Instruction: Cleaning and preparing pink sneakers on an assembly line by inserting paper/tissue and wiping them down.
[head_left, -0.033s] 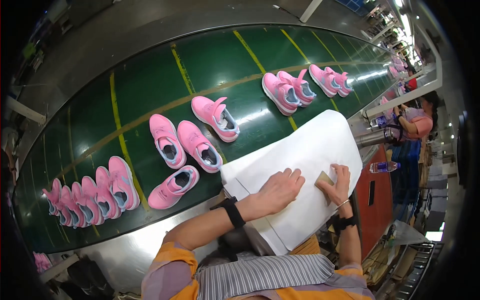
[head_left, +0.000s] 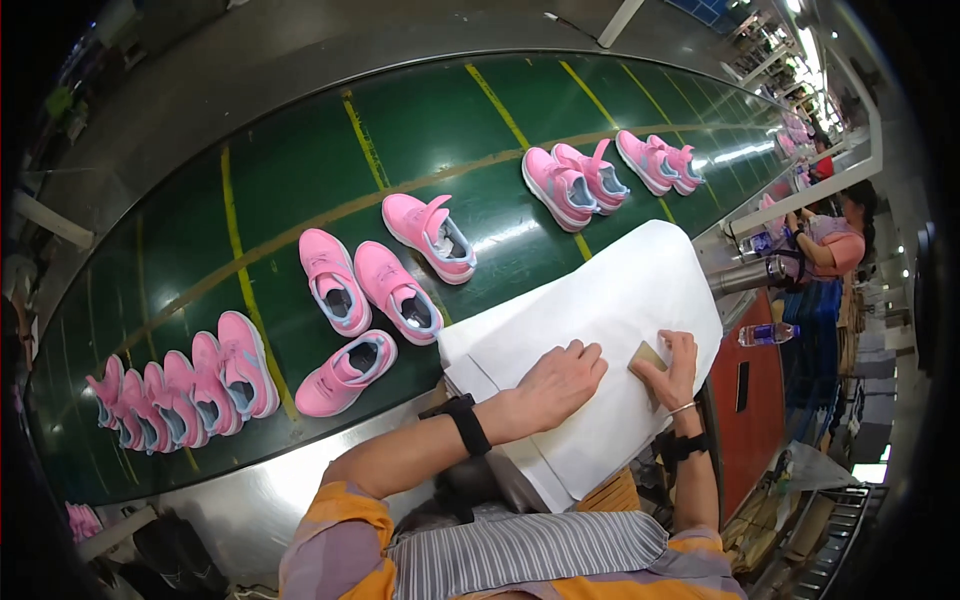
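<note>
The left hand (head_left: 555, 385) lies flat and open on a stack of big white paper (head_left: 610, 300), with the fingers spread and pressing down. The right hand (head_left: 675, 375) pinches a small tan block (head_left: 648, 356) against the paper, just beside the left hand at its 3 o'clock. The paper sits near the middle, tilted, with its far corner pointing to 1 o'clock and its near edge hanging over the metal table edge (head_left: 250, 500). Under the top sheet, more white sheets stick out at 7 o'clock. Past the paper, from 9 o'clock round to 1 o'clock, runs a wide green belt (head_left: 300, 170) with yellow lines. Pink shoes lie on it. One shoe (head_left: 345, 372) is close to the paper at 9 o'clock, a pair (head_left: 365, 285) is at 10 o'clock, and a single one (head_left: 430, 235) is at 11 o'clock. A row of shoes (head_left: 180, 390) stands far off at 9 o'clock, and more pairs (head_left: 610, 170) lie at 12 and 1 o'clock. There is open green belt between the groups. At 3 o'clock a clear bottle (head_left: 765, 333) lies on a red surface, and another person (head_left: 830, 235) in pink stands farther away at 2 o'clock.
</note>
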